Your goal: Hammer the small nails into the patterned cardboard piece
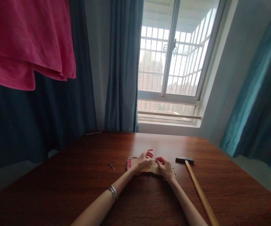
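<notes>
A flat tan piece dotted with small dark holes (147, 168), pink at its left end, lies on the table in front of me. I cannot tell its exact kind. My left hand (146, 159) rests over its left part, with the fingers apart and slightly curled. Over the right part, my right hand (164, 166) has thumb and fingers pinched together near the far edge. Whatever lies between those fingertips is too small to make out. Parts of the tan piece are hidden beneath both hands.
To the right lies a hammer (198, 185) with a dark head and long wooden handle. Left of the tan piece is a thin metal T-shaped tool (112, 166). The brown wooden table (62, 185) reaches toward the window (169, 62). A pink cloth (29, 40) hangs at upper left.
</notes>
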Motion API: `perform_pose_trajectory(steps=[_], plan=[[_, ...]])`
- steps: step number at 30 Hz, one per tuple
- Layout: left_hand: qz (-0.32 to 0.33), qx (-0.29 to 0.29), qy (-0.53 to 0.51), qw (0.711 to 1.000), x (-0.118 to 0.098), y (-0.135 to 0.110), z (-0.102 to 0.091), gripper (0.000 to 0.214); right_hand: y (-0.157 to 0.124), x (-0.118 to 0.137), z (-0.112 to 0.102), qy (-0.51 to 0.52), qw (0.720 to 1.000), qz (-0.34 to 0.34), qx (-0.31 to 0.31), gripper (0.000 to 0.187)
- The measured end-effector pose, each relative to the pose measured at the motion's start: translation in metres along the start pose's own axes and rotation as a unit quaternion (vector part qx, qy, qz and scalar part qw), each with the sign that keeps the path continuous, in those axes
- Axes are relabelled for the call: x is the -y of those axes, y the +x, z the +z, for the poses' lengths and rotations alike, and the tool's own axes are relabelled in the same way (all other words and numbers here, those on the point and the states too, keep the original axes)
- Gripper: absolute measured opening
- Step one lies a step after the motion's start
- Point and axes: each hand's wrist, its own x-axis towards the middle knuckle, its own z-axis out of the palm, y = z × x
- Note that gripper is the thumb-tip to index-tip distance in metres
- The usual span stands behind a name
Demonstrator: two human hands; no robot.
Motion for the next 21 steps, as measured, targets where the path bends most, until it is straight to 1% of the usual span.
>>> perform_pose_trajectory(steps=[3, 7, 14, 21], plan=[[-0.001, 0.030, -0.048, 0.998, 0.008, 0.003, 0.003, 0.052, -0.001, -0.003, 0.002, -0.018, 1.000, -0.011, 0.001, 0.023], [0.005, 0.040, -0.076, 0.996, 0.015, 0.004, 0.005, 0.053, -0.001, -0.007, 0.003, -0.033, 0.999, -0.020, -0.005, 0.024], [0.024, 0.027, -0.041, 0.999, 0.023, 0.004, 0.008, 0.054, -0.001, -0.010, 0.004, -0.043, 0.999, -0.027, -0.007, 0.023], [0.034, 0.030, -0.030, 0.999, 0.016, -0.002, 0.007, 0.053, -0.003, -0.009, 0.005, -0.046, 0.998, -0.029, -0.005, 0.024]])
